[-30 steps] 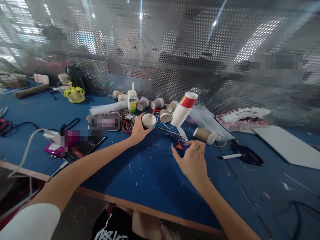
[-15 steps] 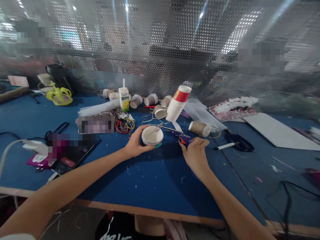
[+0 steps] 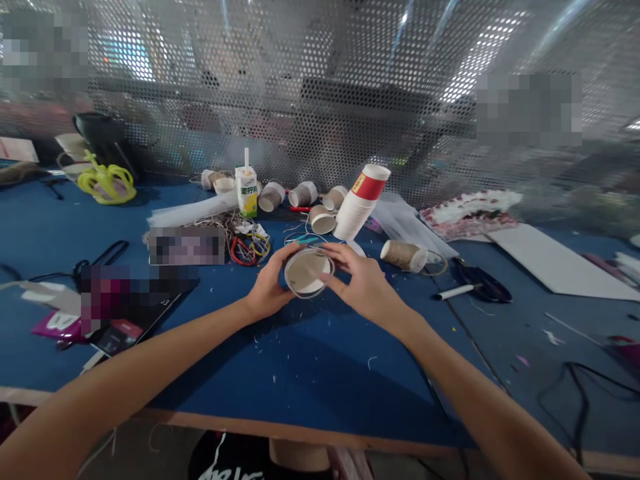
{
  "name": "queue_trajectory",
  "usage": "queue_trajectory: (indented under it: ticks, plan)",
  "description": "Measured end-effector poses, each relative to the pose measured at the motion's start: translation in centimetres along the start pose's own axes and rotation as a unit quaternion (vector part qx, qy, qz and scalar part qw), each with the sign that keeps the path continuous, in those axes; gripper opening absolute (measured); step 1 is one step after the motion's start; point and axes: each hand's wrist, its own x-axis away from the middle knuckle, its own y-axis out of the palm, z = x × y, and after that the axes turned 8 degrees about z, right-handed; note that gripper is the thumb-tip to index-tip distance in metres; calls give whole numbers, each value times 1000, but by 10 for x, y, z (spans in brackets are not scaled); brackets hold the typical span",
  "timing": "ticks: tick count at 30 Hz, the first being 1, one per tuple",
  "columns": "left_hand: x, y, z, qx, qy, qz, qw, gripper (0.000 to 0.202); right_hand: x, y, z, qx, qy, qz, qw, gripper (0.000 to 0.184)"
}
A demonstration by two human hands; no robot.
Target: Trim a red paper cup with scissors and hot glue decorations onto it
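Observation:
A white paper cup (image 3: pixel 306 275) is held above the blue table, its mouth tilted toward me and a strand of grey cord around the rim. My left hand (image 3: pixel 269 285) wraps the cup's left side, with fingers behind it. At its right side, my right hand (image 3: pixel 371 285) is closed on the cup too, thumb at the rim and fingers behind. Beyond the hands lies a paper cup wrapped in brown cord (image 3: pixel 321 219). A spool of brown twine (image 3: pixel 403 255) rests to the right of my right hand.
A stack of paper cups (image 3: pixel 356 212) leans at the back beside several cord-wrapped cups. A drink carton (image 3: pixel 247 193) stands left of them, near red-handled scissors (image 3: pixel 242 252). A yellow crown-shaped object (image 3: pixel 107 183) sits far left; a white board (image 3: pixel 555 260) lies right. Perforated metal screen (image 3: pixel 280 100) behind.
My right hand has left the dark blue tool with an orange part and moved left onto the cup. The cord end inside the cup now lies along the rim.

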Motion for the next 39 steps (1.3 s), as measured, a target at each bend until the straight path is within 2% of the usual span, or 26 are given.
queue_trajectory:
  ticks: [3, 5, 8, 12, 14, 16, 18, 20, 23, 25, 28, 31, 33, 35, 39]
  plan:
    - [-1, -1, 2, -22, 10, 17, 1000, 68, -15, 8, 5, 212, -55, 20, 976, 24]
    - [-2, -3, -1, -20, 7, 25, 999, 69, -25, 10, 6, 298, -94, 11, 950, 22]
    - [-5, -9, -10, -8, 27, 15, 999, 69, -38, 10, 3, 344, -127, 0, 930, 16]
    - [-8, -15, -19, -7, 72, -11, 997, 68, -43, 12, -5, 382, -137, -16, 914, 8]
    - [-8, -15, -21, -16, 90, -2, 996, 70, -41, 12, -6, 386, -142, -36, 911, 7]
    - [-6, -13, -22, -25, 135, 21, 990, 74, -38, 10, -7, 379, -141, -53, 913, 10]
    - [-5, -11, -22, -36, 189, 48, 980, 79, -37, 8, -5, 379, -132, -56, 914, 11]
    - [-4, -11, -22, -44, 213, 61, 974, 78, -36, 6, -2, 385, -125, -50, 913, 12]
    - [-5, -13, -19, -83, 199, 49, 975, 57, -37, 5, 0, 393, -121, -46, 910, 14]
    - [-5, -16, -16, -144, 193, 25, 970, 39, -36, 5, 0, 395, -122, -47, 909, 16]
    - [-6, -19, -12, -247, 201, 0, 948, 26, -36, 7, -2, 413, -121, -49, 901, 15]
    - [-5, -19, -9, -304, 231, -16, 924, 18, -38, 6, -1, 424, -105, -57, 898, 9]
    - [-5, -18, -8, -303, 235, -35, 923, 12, -42, 2, 3, 396, -96, -71, 910, 12]
    - [-5, -16, -7, -275, 217, -53, 935, 9, -47, -3, 11, 324, -96, -95, 936, 17]
    - [-4, -13, -8, -192, 114, -36, 974, 8, -56, -13, 32, 135, -110, -103, 979, 31]
